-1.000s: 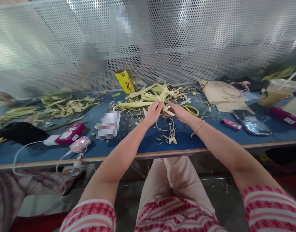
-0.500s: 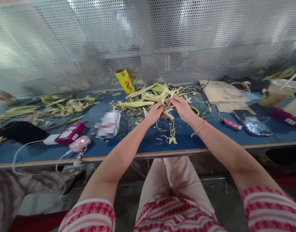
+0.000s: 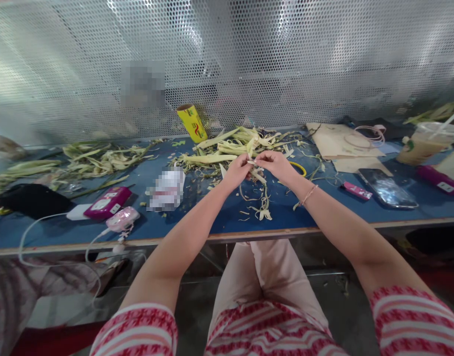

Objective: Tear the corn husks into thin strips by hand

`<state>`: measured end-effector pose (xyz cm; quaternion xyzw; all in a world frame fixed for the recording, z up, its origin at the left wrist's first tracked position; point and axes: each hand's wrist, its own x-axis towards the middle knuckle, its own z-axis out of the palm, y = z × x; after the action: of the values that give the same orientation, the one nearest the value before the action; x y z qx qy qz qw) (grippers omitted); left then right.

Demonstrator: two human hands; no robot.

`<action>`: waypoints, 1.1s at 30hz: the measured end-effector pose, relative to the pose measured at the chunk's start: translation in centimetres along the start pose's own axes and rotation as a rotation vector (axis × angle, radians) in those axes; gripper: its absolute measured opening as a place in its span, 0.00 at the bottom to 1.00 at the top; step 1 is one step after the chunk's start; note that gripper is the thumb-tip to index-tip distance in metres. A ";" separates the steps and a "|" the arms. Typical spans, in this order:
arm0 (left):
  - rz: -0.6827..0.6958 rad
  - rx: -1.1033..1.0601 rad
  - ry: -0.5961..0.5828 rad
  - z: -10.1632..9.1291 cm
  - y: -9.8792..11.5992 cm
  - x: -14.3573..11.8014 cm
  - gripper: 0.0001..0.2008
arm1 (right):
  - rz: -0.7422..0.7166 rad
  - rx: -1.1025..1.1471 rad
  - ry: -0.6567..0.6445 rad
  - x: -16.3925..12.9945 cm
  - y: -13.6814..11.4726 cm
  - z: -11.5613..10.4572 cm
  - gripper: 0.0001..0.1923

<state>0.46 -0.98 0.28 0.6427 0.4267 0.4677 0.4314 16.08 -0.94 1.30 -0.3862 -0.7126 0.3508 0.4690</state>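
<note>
My left hand (image 3: 237, 170) and my right hand (image 3: 276, 164) meet above the middle of the blue table (image 3: 197, 217). Between their fingertips they pinch a pale leaf strip (image 3: 253, 163), with thin shreds hanging down from it. Just behind the hands lies a pile of green and yellow leaf stalks (image 3: 234, 143). Trimmed scraps (image 3: 263, 207) lie on the table below the hands. Yellow-handled scissors (image 3: 299, 168) rest right of my right hand, partly hidden by it.
A yellow roll (image 3: 191, 123) leans against the perforated metal screen. Left: more leaves (image 3: 97, 158), a pink device (image 3: 107, 202), a small pink gadget (image 3: 123, 220) with white cable, a black pouch (image 3: 32, 200). Right: brown paper (image 3: 341, 143), a phone (image 3: 386, 188), a drink cup (image 3: 423, 143).
Both hands drew closer together and rose slightly; the right hand turned palm-down, and the strip is now pinched between both hands' fingertips.
</note>
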 end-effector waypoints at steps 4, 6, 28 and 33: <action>-0.045 -0.068 -0.028 0.0 0.2 -0.2 0.06 | 0.036 -0.043 -0.008 0.0 0.0 0.1 0.08; -0.085 -0.102 -0.028 0.1 0.2 -0.2 0.05 | 0.069 -0.034 -0.019 0.1 0.1 0.2 0.10; -0.206 -0.233 -0.015 0.0 0.8 -0.2 0.11 | 0.160 -0.121 -0.079 -0.1 -0.6 -0.3 0.07; -0.208 -0.292 -0.048 0.0 0.8 0.0 0.01 | 0.165 -0.144 -0.034 -0.1 -0.8 -0.3 0.06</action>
<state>0.53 -1.23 1.07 0.5366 0.4081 0.4620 0.5762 16.20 -1.32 2.03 -0.4702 -0.7096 0.3429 0.3972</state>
